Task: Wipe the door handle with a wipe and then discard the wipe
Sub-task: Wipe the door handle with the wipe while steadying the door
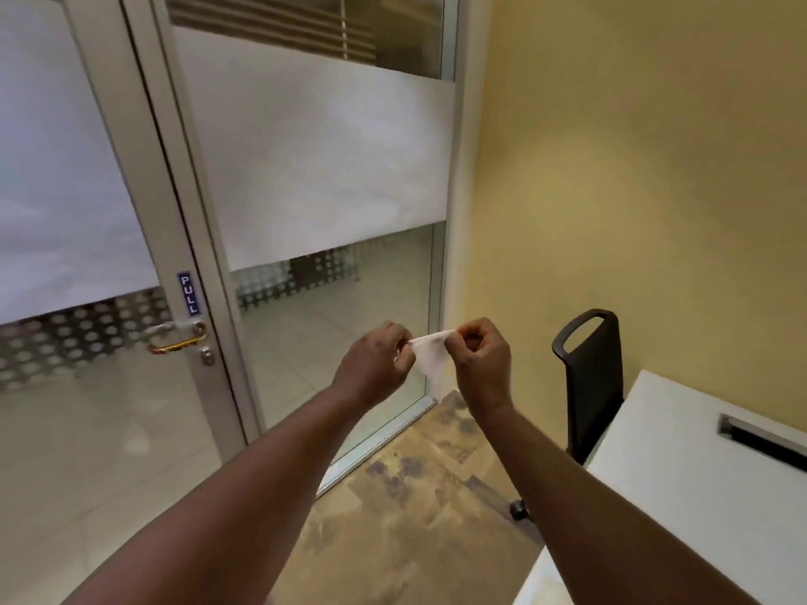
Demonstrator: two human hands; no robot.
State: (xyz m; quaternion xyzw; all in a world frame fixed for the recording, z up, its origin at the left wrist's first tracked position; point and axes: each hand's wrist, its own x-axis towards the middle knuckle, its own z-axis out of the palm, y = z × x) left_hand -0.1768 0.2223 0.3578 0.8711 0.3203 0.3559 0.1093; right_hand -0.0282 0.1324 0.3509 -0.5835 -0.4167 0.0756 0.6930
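Wipe — a thin white sheet (430, 364) pinched between my left hand (376, 364) and right hand (482, 364), fingers clamped on its top edge — needs spreading before reaching left to the silver lever door handle (177, 336).

wipe (430, 360): thin white cloth-like sheet, soft, crumpled
door handle (177, 337): shiny metal
door (65, 176): frosted glass, matt metal frame
chair (589, 377): matt black plastic
table (681, 456): smooth white

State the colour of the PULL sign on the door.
Blue with white letters: PULL sign, clearest in the head view.
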